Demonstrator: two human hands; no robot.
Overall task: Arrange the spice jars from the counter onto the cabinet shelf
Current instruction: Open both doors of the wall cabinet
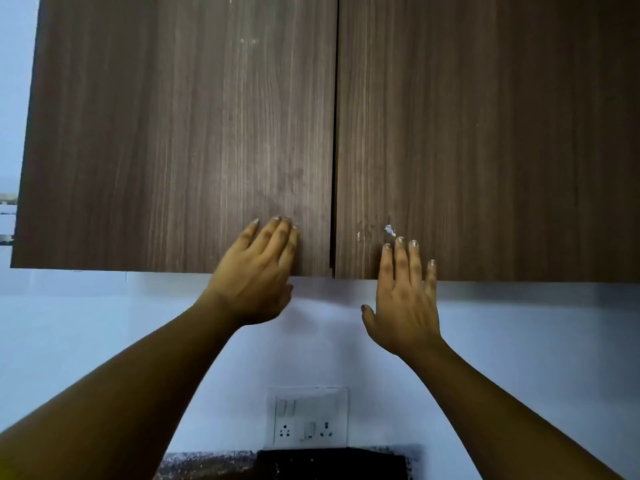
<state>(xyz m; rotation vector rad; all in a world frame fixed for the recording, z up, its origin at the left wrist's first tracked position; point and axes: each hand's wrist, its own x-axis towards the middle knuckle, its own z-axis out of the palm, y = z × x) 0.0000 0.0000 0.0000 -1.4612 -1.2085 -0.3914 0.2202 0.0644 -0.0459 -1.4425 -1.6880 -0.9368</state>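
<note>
A dark wood-grain wall cabinet fills the upper view, both doors closed. My left hand (254,271) lies flat against the bottom corner of the left door (173,133), fingers together and pointing up, thumb under the door's lower edge. My right hand (405,289) rests with spread fingers on the bottom of the right door (485,133), thumb hanging below the edge. Neither hand holds anything. The shelf is hidden behind the doors. No spice jars are in view.
A white wall runs below the cabinet, with a white switch and socket plate (307,417) low in the middle. A speckled counter strip (207,462) and a dark object (332,464) show at the bottom edge.
</note>
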